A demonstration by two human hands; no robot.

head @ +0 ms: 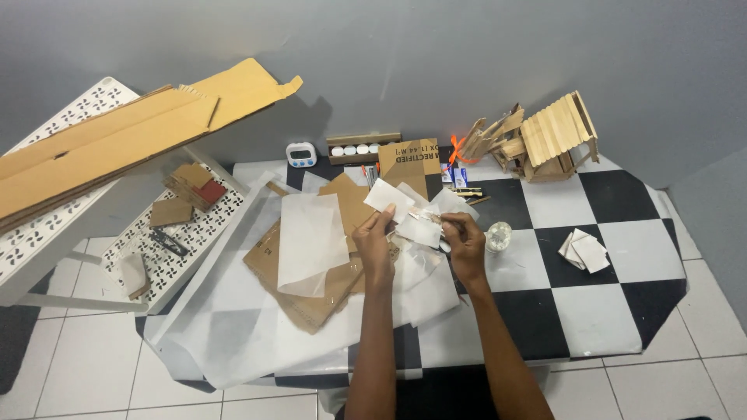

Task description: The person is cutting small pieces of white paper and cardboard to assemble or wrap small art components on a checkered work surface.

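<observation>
My left hand [375, 241] pinches a white piece of paper [389, 197] by its lower edge, holding it up over the mat. My right hand [465, 241] is closed on a small metallic tool, possibly scissors [429, 218], whose tip meets a smaller white paper scrap [419, 231] between both hands. Below the hands lie a translucent tracing sheet [311, 241] and flat brown cardboard pieces [315, 299].
A checkered black-and-white mat [591, 311] covers the floor. A stick-built model house [545, 140] stands at the back right, folded white papers [583, 250] to the right, a small clear jar [498, 236] beside my right hand. A timer [301, 154], a cardboard box [408, 159] and a white shelf with long cardboard [101, 148] sit left.
</observation>
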